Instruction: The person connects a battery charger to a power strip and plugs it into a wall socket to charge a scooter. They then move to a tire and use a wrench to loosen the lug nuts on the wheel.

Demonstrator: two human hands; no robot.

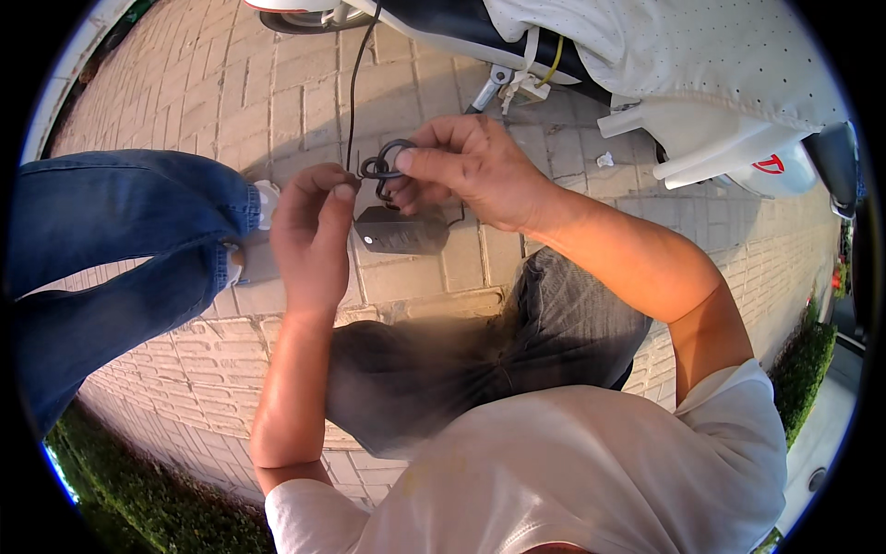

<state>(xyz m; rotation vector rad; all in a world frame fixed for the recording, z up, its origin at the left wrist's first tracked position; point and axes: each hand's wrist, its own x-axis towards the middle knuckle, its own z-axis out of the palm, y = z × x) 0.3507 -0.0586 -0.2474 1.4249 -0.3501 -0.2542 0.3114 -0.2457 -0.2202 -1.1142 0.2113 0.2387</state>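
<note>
A dark cable [376, 171] is looped and crossed over itself between my two hands. My right hand [475, 171] pinches the loop between thumb and fingers. My left hand [318, 217] has its thumb and fingertips pressed together at the loop's left side, on what looks like the same cable. Just beyond and below the fingers sits a dark box-shaped charger [403, 231] on the paving, partly in shadow. From the scooter, a thin black cord [358, 83] runs down to my left fingertips. How the cord joins the loop is hard to make out.
A white scooter [757, 148], draped with a perforated white cover [683, 55], stands at the far right. Its metal stand [489, 90] reaches the brick paving [231, 342]. Another person's jeans-clad legs [120, 222] are close on the left. Hedges [138, 489] border the paving.
</note>
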